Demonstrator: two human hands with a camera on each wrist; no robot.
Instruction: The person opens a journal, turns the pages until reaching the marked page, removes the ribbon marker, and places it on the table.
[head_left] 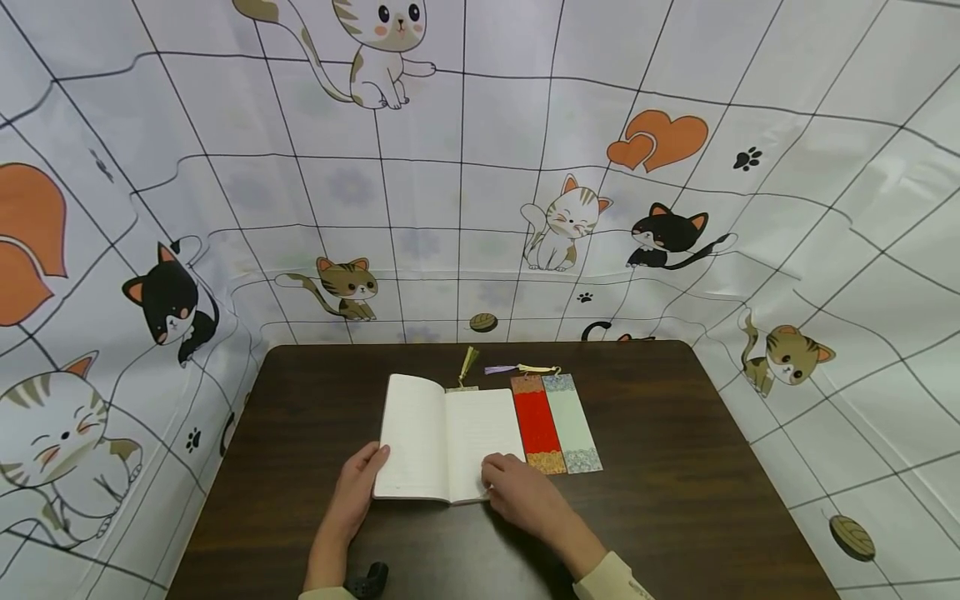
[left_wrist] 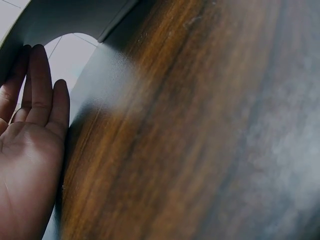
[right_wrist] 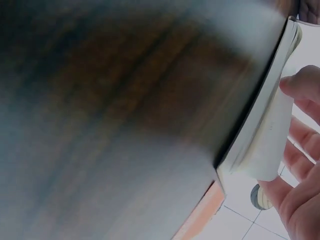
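Note:
An open notebook (head_left: 411, 437) with off-white pages lies on the dark wooden table. My left hand (head_left: 358, 487) holds its left edge, with the thumb on the page; in the left wrist view the fingers (left_wrist: 42, 85) reach up at the dark cover (left_wrist: 75, 20). At the lower right of the notebook, my right hand (head_left: 528, 496) bends its fingers over the right page (head_left: 480, 425). From the right wrist view, the thumb and fingers (right_wrist: 300, 82) are at a curved page (right_wrist: 275, 130) along its edge. Part of the grip is hidden.
Right of the notebook lie a red bookmark (head_left: 537, 421) and a pale green bookmark (head_left: 572, 421), with tassels (head_left: 517, 368) above. A green tassel (head_left: 468, 363) sticks out behind the notebook from a mostly covered bookmark. A cat-print curtain (head_left: 450, 192) surrounds the table (head_left: 660, 467).

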